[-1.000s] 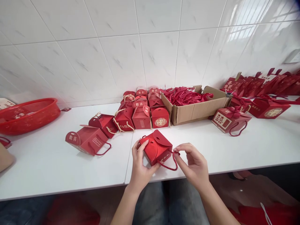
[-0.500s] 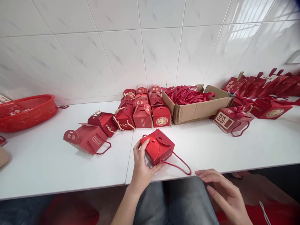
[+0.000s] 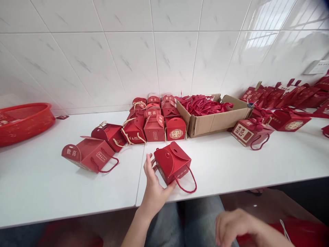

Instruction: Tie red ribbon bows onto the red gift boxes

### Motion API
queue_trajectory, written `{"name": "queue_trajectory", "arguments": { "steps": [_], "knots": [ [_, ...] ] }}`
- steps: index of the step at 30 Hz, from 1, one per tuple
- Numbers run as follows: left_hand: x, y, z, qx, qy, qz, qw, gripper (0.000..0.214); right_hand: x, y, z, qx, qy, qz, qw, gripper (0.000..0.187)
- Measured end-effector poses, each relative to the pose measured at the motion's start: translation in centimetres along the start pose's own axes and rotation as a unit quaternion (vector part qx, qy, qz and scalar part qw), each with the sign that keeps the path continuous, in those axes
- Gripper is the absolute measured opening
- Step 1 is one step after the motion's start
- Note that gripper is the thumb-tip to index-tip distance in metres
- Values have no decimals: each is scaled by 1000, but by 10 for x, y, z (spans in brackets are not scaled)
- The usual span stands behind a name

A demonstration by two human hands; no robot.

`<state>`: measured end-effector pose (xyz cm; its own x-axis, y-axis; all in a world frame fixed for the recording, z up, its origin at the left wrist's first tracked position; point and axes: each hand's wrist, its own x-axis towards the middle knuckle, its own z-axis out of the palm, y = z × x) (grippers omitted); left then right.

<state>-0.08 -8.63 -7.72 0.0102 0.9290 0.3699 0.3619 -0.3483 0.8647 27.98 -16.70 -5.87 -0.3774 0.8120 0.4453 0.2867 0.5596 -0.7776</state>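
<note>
A small red gift box (image 3: 172, 164) with folded flaps and a red cord handle sits near the front edge of the white table (image 3: 231, 168). My left hand (image 3: 153, 187) is against its left side, fingers up along the box and thumb under its front corner, loosely holding it. My right hand (image 3: 238, 226) is below the table edge, over my lap, blurred by motion, so its fingers cannot be read. A loop of the cord handle lies on the table in front of the box.
Several closed red gift boxes (image 3: 154, 123) stand in a cluster by the wall. A tipped red box (image 3: 88, 154) lies to the left. A cardboard box of red ribbons (image 3: 213, 115) sits right of centre, with more red boxes (image 3: 250, 132) beyond. A red basket (image 3: 24, 121) is far left.
My right hand let go of the cord handle and dropped below the table edge toward my lap. The handle loop fell back beside the box. My left hand stayed on the box.
</note>
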Motion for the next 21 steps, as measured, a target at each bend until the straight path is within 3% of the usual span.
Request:
{"name": "queue_trajectory", "arguments": {
  "steps": [1, 2, 3, 5, 7, 10, 12, 16, 19, 21],
  "knots": [
    [0, 1, -1, -26, 7, 0, 1000, 108, 14, -1, -11, 41, -124, 2, 991, 15],
    [1, 2, -2, -49, 10, 0, 999, 104, 31, -2, -22, 68, -104, 17, 992, 14],
    [1, 2, -3, -66, 7, -2, 998, 100, 52, -3, -35, 48, -45, 31, 997, 14],
    [1, 3, -5, -81, -14, -8, 997, 93, 102, -1, -59, -46, 104, 47, 992, 10],
    [0, 3, -7, -81, -41, -10, 996, 91, 159, 7, -80, -122, 188, 53, 973, 15],
    [0, 1, -8, -72, -75, -6, 995, 89, 238, 30, -105, -255, 217, 97, 937, 31],
    [0, 0, -9, -68, -80, -9, 994, 87, 275, 49, -115, -346, 157, 190, 905, 34],
    [0, -1, -9, -68, -76, -18, 995, 87, 308, 81, -121, -357, 103, 253, 893, 27],
    [0, 0, -9, -82, -68, -31, 994, 88, 309, 91, -125, -347, 122, 278, 887, 22],
    [1, 1, -8, -95, -64, -36, 993, 89, 307, 89, -132, -341, 158, 287, 881, 31]
  ]
}}
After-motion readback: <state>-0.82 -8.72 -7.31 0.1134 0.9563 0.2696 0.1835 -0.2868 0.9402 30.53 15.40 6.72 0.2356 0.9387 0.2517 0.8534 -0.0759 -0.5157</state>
